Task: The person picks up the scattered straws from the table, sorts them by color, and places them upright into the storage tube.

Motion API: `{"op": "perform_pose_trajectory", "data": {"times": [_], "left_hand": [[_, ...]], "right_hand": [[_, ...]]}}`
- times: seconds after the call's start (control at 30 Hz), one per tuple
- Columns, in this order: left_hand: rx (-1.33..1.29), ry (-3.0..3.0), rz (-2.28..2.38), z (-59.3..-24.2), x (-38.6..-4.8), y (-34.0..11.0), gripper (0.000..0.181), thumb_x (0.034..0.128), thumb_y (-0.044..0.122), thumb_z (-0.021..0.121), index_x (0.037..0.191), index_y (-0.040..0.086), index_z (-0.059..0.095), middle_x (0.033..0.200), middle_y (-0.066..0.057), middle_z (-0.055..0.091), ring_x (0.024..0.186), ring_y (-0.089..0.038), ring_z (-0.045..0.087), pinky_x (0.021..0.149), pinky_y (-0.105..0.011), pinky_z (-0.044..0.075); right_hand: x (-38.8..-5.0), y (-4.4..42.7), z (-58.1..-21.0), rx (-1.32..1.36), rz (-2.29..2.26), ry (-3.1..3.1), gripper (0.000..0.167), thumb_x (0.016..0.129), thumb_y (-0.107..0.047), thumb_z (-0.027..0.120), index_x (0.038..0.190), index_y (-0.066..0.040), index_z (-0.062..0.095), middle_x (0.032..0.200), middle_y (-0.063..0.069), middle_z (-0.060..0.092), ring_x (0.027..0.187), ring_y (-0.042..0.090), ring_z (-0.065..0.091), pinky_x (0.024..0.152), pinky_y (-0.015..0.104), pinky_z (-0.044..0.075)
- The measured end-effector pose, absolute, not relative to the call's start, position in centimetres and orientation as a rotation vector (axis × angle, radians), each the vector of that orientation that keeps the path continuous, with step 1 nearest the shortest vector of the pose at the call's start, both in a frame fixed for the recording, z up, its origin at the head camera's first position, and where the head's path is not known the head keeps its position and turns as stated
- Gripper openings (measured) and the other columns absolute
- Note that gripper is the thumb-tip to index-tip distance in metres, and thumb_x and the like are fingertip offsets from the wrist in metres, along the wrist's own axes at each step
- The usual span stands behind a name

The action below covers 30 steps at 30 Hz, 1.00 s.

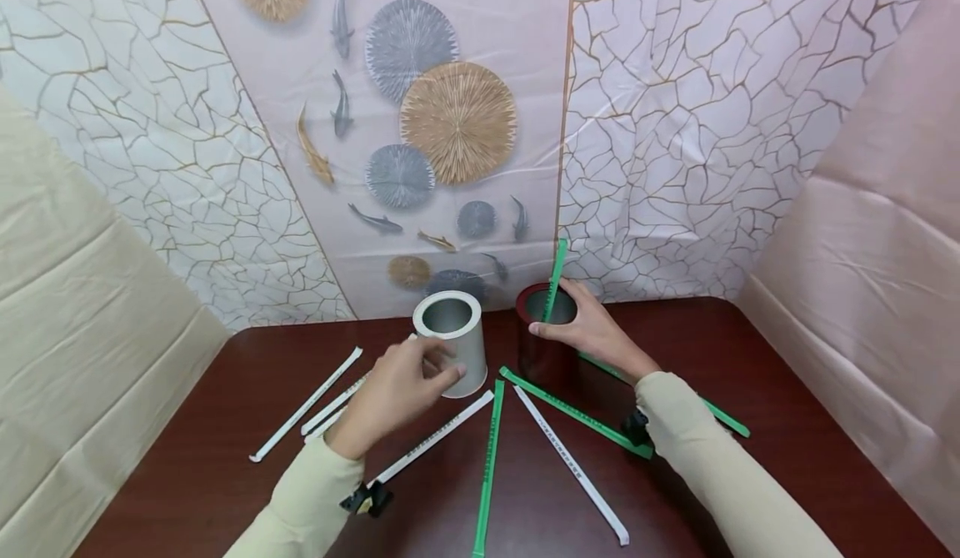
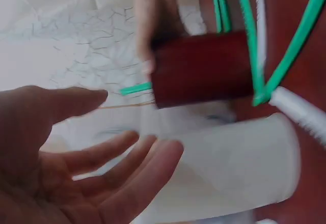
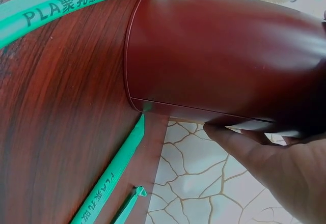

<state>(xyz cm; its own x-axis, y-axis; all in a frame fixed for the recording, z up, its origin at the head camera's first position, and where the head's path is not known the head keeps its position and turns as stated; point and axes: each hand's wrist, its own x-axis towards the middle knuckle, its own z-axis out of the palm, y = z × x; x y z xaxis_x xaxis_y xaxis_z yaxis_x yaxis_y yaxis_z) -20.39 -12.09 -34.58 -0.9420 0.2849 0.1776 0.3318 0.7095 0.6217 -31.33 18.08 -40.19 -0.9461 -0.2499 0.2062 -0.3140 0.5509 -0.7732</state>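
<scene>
My right hand (image 1: 600, 331) holds the dark red canister (image 1: 542, 362) near its rim, thumb on the near side and fingers round the right. A green-wrapped straw (image 1: 555, 279) stands tilted inside it, its top sticking out. To the left stands an upright white canister (image 1: 468, 366); the part of its opening in sight shows no straw. My left hand (image 1: 393, 391) hovers in front of that canister, fingers loosely bent and holding nothing. In the left wrist view, a gap separates its thumb (image 2: 81, 102) from the other fingers. The right wrist view shows the red canister's side (image 3: 214, 56) close up.
White-wrapped straws (image 1: 307, 404) lie at the left, one partly behind my left arm. Another white straw (image 1: 573, 466) and green straws (image 1: 489, 466), (image 1: 577, 414) lie across the front and right of the dark red-brown table (image 1: 187, 475). Patterned cloth (image 1: 660, 124) hangs behind.
</scene>
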Motion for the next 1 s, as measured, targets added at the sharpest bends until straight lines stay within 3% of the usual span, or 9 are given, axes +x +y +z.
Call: {"op": "perform_pose_trajectory", "data": {"times": [0.2,0.27,0.47,0.6,0.77,0.9,1.0], "left_hand": [[-0.558,-3.036,-1.124,-39.6,-19.1,-11.8,0.022,0.0966,0.033,0.077,0.098,0.01,0.074,0.066,0.005,0.066,0.055,-0.009,0.062,0.059,-0.03,0.05],[-0.554,-3.083,-1.075,-40.9,-18.6,-11.0,0.024,0.0946,0.032,0.079,0.085,0.012,0.071,0.057,0.006,0.062,0.05,-0.009,0.059,0.054,-0.03,0.047],[-0.491,-3.11,-0.881,-42.9,-18.1,-8.3,0.051,0.0875,0.029,0.087,0.047,0.015,0.061,0.037,0.008,0.047,0.035,-0.007,0.05,0.044,-0.026,0.043],[-0.484,-3.11,-0.756,-43.3,-18.3,-7.6,0.051,0.0837,0.017,0.085,0.042,0.016,0.056,0.035,0.007,0.044,0.034,-0.01,0.047,0.044,-0.026,0.045],[-0.5,-3.103,-0.671,-44.9,-19.4,-7.6,0.049,0.076,0.014,0.083,0.042,0.019,0.049,0.038,0.009,0.043,0.042,-0.015,0.052,0.047,-0.029,0.048],[-0.447,-3.107,-0.688,-43.2,-18.5,-7.3,0.054,0.0734,0.016,0.083,0.044,0.021,0.038,0.042,0.012,0.031,0.047,-0.013,0.044,0.045,-0.029,0.041],[-0.503,-3.018,-0.755,-41.9,-18.1,-7.6,0.047,0.0757,0.011,0.078,0.049,0.021,0.04,0.046,0.015,0.027,0.048,-0.01,0.038,0.045,-0.027,0.036]], "right_hand": [[-31.4,17.9,-40.3,0.477,1.39,-2.687,0.103,0.087,-0.047,0.086,0.167,-0.013,0.031,0.16,0.018,0.036,0.142,0.038,0.041,0.113,0.061,0.038],[-31.4,17.9,-40.3,0.48,1.387,-2.687,0.103,0.087,-0.047,0.085,0.167,-0.013,0.031,0.159,0.018,0.036,0.141,0.038,0.042,0.113,0.06,0.039],[-31.3,17.9,-40.2,0.479,1.354,-2.703,0.103,0.089,-0.047,0.084,0.167,-0.01,0.029,0.162,0.021,0.033,0.144,0.041,0.04,0.114,0.063,0.038],[-31.1,17.7,-40.2,0.475,1.352,-2.706,0.102,0.089,-0.048,0.083,0.167,-0.01,0.029,0.164,0.022,0.032,0.145,0.041,0.04,0.114,0.064,0.037],[-31.2,17.8,-40.2,0.455,1.344,-2.691,0.102,0.089,-0.048,0.083,0.167,-0.009,0.03,0.165,0.021,0.032,0.146,0.04,0.039,0.116,0.063,0.036],[-31.3,17.9,-40.3,0.444,1.343,-2.695,0.103,0.088,-0.049,0.084,0.167,-0.011,0.03,0.165,0.02,0.032,0.146,0.039,0.039,0.115,0.062,0.037],[-31.4,18.0,-40.3,0.449,1.343,-2.705,0.105,0.087,-0.05,0.084,0.167,-0.011,0.029,0.166,0.019,0.032,0.147,0.039,0.039,0.115,0.063,0.037]]}}
